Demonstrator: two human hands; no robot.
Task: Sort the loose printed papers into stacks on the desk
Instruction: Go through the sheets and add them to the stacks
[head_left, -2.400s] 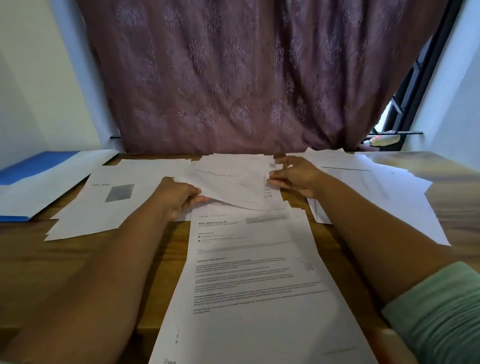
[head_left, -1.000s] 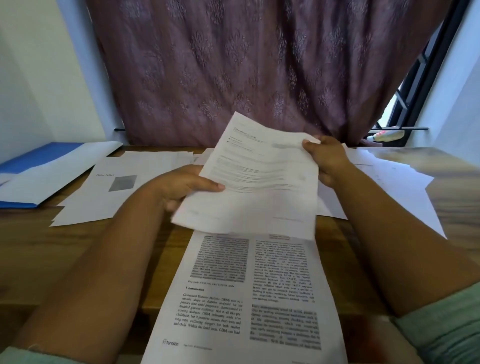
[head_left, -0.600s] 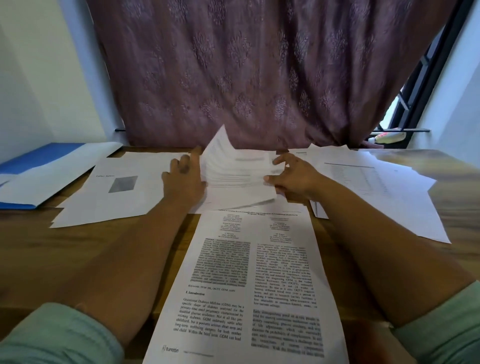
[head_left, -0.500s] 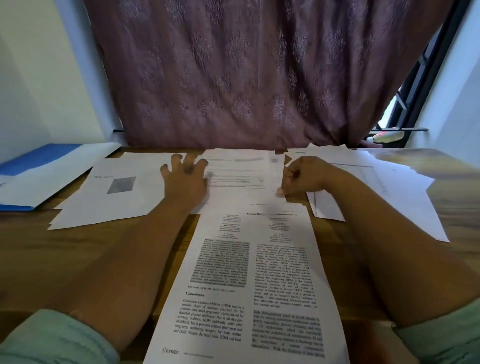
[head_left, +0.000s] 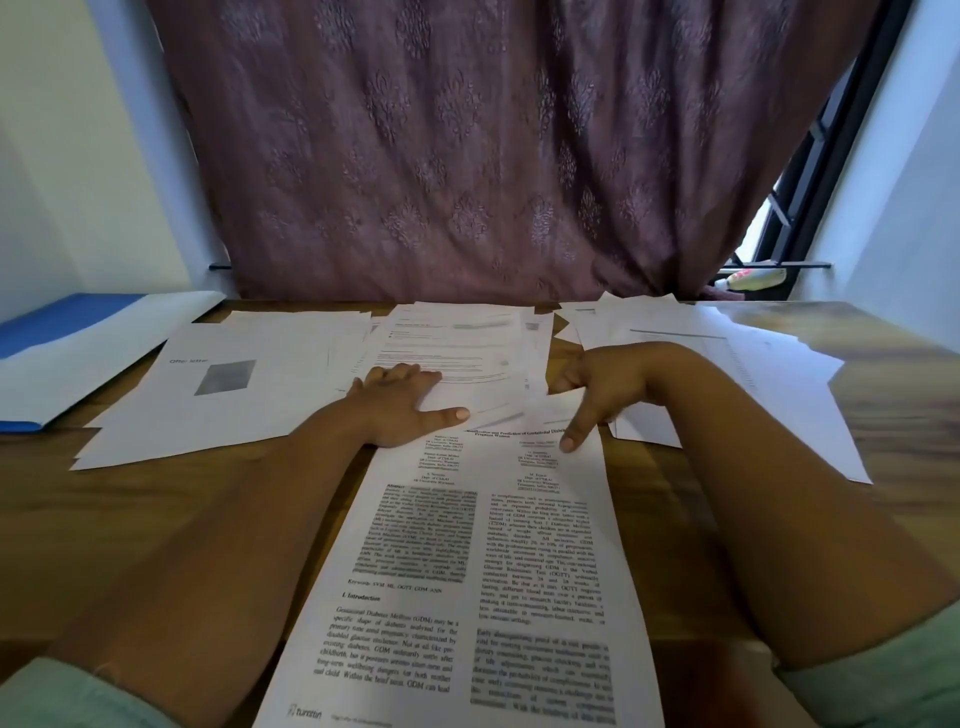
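A two-column printed article (head_left: 483, 571) lies on top of the near pile, running to the desk's front edge. Behind it sits a middle stack (head_left: 467, 338) topped by a lightly printed sheet. To the left lies a stack with an "Offer letter" page (head_left: 223, 384), and to the right a loose, fanned stack (head_left: 727, 374). My left hand (head_left: 400, 405) rests flat, fingers spread, on the near edge of the middle stack, thumb pointing right. My right hand (head_left: 608, 384) has its index fingertip pressed on the top of the article, other fingers curled, holding nothing.
A blue folder with a white sheet on it (head_left: 62, 343) lies at the far left. The wooden desk (head_left: 156, 519) shows bare strips between the stacks. A purple curtain (head_left: 467, 156) hangs right behind the desk, with a barred window (head_left: 779, 234) at the right.
The sheet I held up in both hands has been laid on the middle stack. Both hands have since drawn back toward me, and the right index finger now touches the article.
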